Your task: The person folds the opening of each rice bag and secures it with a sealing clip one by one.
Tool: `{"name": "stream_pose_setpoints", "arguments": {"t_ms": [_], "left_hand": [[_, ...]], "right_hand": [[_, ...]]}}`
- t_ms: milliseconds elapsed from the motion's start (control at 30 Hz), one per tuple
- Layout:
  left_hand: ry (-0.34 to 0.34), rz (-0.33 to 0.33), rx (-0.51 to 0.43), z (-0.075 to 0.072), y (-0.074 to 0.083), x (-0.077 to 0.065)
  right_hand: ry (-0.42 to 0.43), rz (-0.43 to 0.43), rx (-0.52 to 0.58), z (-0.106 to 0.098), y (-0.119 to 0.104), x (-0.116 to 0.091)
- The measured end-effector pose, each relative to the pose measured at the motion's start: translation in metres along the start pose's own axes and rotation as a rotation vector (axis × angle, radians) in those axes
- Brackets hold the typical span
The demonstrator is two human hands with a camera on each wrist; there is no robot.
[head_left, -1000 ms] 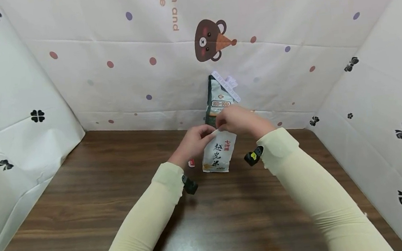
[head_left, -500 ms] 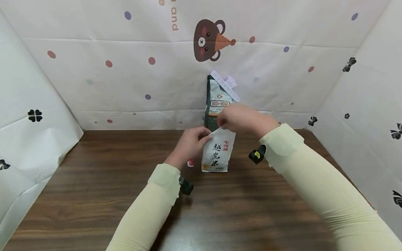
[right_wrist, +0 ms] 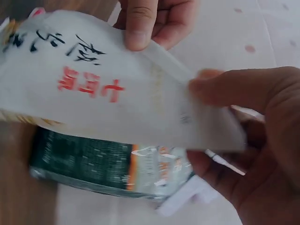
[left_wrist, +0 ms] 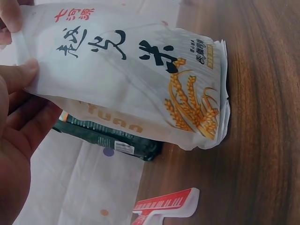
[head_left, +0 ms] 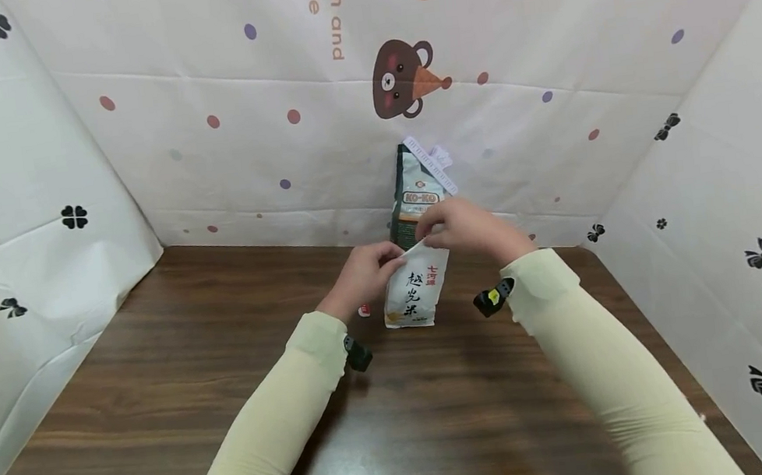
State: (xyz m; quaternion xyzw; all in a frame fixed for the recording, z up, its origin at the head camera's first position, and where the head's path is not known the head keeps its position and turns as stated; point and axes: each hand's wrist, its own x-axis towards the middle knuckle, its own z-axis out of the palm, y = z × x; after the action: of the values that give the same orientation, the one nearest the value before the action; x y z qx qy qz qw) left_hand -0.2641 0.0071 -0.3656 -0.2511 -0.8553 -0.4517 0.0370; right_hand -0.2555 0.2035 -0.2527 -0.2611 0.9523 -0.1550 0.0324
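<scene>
A white rice bag (head_left: 415,292) with black and red characters stands on the table toward the back wall. My left hand (head_left: 360,277) pinches its top edge on the left, thumb in front and fingers behind. At the right end of that edge, my right hand (head_left: 470,231) pinches the bag between thumb and fingers. The top looks folded into a narrow strip in the right wrist view, though it is blurred there. Behind stands a green and silver KO-KO bag (head_left: 415,186), with a white sealing clip (head_left: 431,167) slanting across its top.
A red and white sealing clip (left_wrist: 166,204) lies on the table left of the rice bag, partly hidden by my left hand in the head view. White patterned sheets (head_left: 237,152) form walls at the back and both sides of the brown wooden table (head_left: 193,384).
The right hand has slid slightly to the right along the bag's top edge. My left hand keeps its pinch, and the rice bag stays in place. The head view shifts a little.
</scene>
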Motion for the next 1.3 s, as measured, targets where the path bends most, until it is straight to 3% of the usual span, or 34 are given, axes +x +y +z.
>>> {"name": "stream_pose_setpoints", "arguments": {"t_ms": [167,300,433,867,1300], "left_hand": [[-0.006,-0.022,-0.025,0.0,-0.003,0.0],[-0.012,-0.038,-0.044,-0.001,-0.002,0.001],[-0.021,-0.05,-0.052,-0.002,-0.003,0.003],[-0.042,-0.041,-0.063,-0.002,-0.004,0.006],[-0.07,-0.026,-0.104,-0.003,-0.008,0.001]], "right_hand": [[0.13,0.131,0.329,0.018,0.02,-0.007],[0.159,0.258,0.533,0.033,0.026,-0.011],[0.192,0.271,0.654,0.044,0.028,-0.01],[0.352,0.238,0.63,0.055,0.023,-0.012],[0.355,0.26,0.692,0.058,0.026,-0.01]]}}
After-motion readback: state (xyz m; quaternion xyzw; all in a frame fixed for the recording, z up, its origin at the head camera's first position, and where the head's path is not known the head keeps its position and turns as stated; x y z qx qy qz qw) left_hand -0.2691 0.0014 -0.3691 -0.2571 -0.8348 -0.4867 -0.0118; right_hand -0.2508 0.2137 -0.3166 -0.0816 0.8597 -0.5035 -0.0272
